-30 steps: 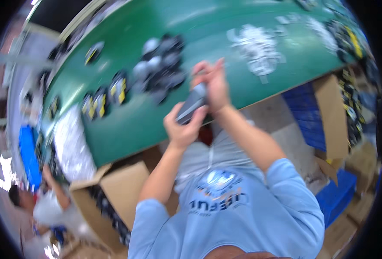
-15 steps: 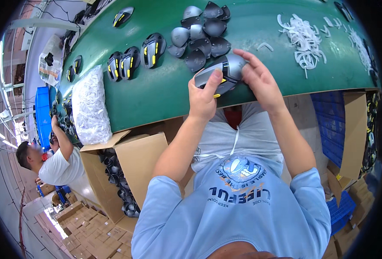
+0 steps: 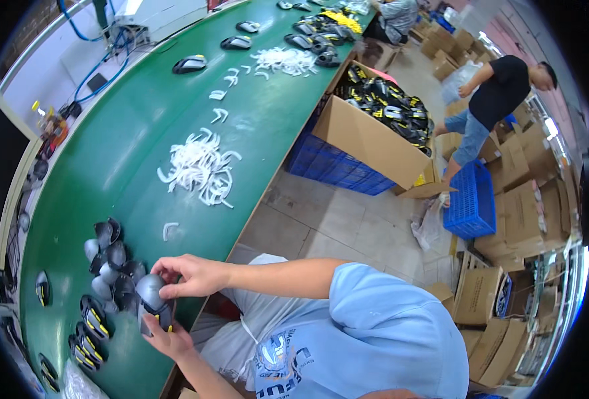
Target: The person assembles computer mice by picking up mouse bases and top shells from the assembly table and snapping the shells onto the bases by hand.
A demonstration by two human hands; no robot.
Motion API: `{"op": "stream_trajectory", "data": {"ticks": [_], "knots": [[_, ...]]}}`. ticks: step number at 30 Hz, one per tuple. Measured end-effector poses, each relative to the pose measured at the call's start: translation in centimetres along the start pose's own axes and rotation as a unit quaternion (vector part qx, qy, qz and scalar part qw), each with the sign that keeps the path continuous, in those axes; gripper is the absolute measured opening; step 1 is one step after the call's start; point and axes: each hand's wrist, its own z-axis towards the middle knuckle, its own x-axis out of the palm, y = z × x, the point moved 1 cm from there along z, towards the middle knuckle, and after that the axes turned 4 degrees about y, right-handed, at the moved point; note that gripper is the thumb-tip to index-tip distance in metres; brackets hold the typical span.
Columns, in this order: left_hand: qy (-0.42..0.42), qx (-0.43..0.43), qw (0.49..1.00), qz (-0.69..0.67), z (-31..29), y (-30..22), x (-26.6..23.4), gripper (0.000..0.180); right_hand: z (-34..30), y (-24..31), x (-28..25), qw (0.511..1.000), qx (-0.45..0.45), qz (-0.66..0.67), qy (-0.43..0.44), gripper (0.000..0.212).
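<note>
Over the near edge of the green table I hold a grey-and-black plastic shell with yellow accents. My left hand grips its lower end, thumb across the front. My right hand has its fingers and thumb closed around the smooth grey rounded cap at the shell's upper end. I cannot tell whether the cap is fixed to the shell. Just left of my hands lies a cluster of loose grey and black caps. Several similar shells with yellow accents lie beside it.
White curved strips lie heaped on the green table, with a second heap farther off. An open carton of black-and-yellow parts stands on blue crates. A person in black bends near a blue crate.
My view has swung to the right, bringing the far table, carton and bending person into sight. My hands still hold the shell, and my right fingers now close around its grey cap.
</note>
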Motion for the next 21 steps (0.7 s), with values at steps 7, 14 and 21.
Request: {"op": "stream_trajectory", "data": {"ticks": [7, 14, 21], "knots": [[0.102, -0.006, 0.95, 0.296, 1.3, -1.1, -1.2, 0.071, 0.7, 0.8, -3.5, 0.987, -0.054, -0.112, 0.099, 0.057], [0.125, 0.016, 0.948, 0.291, 1.5, -0.7, -1.1, 0.061, 1.0, 0.6, -3.2, 0.98, -0.066, -0.149, 0.11, 0.06], [0.07, 0.123, 0.934, 0.328, -0.3, -2.0, 1.2, 0.026, 1.8, 0.5, -2.1, 0.965, -0.113, -0.203, 0.121, 0.052]]}}
